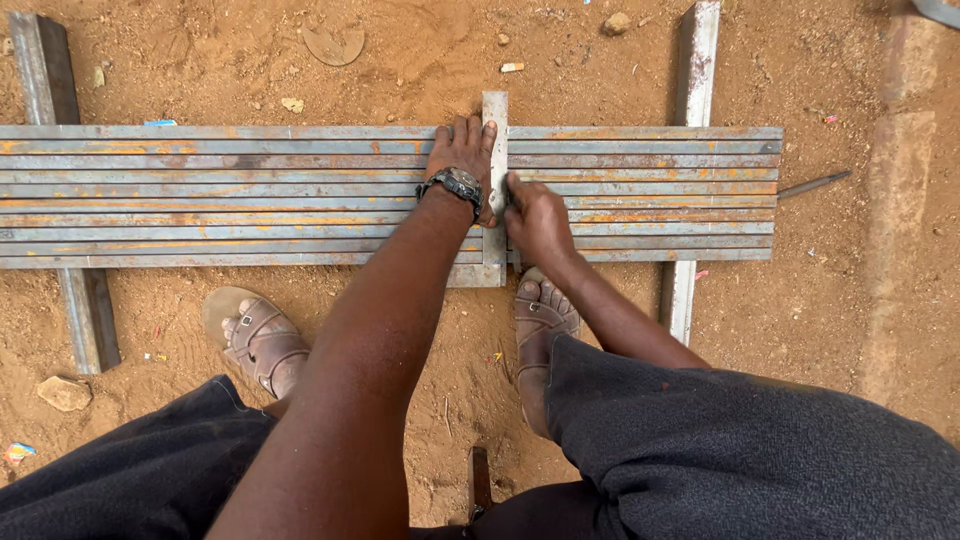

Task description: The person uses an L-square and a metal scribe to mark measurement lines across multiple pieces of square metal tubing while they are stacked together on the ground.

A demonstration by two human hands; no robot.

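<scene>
My left hand (461,152), with a black wristwatch, lies flat with its fingers pressing a metal try square (495,120) down across a row of several long steel bars (230,195). The square's blade runs from the far edge of the bars to the near edge. My right hand (533,215) sits against the blade's right side with fingers pinched together; what it holds is hidden. My feet in brown sandals stand on the sand just below the bars.
The bars rest on two steel cross pieces, one at the left (85,310) and one at the right (690,150), over sandy ground. A thin rod (815,184) lies right of the bars. Stones (64,393) and litter dot the sand.
</scene>
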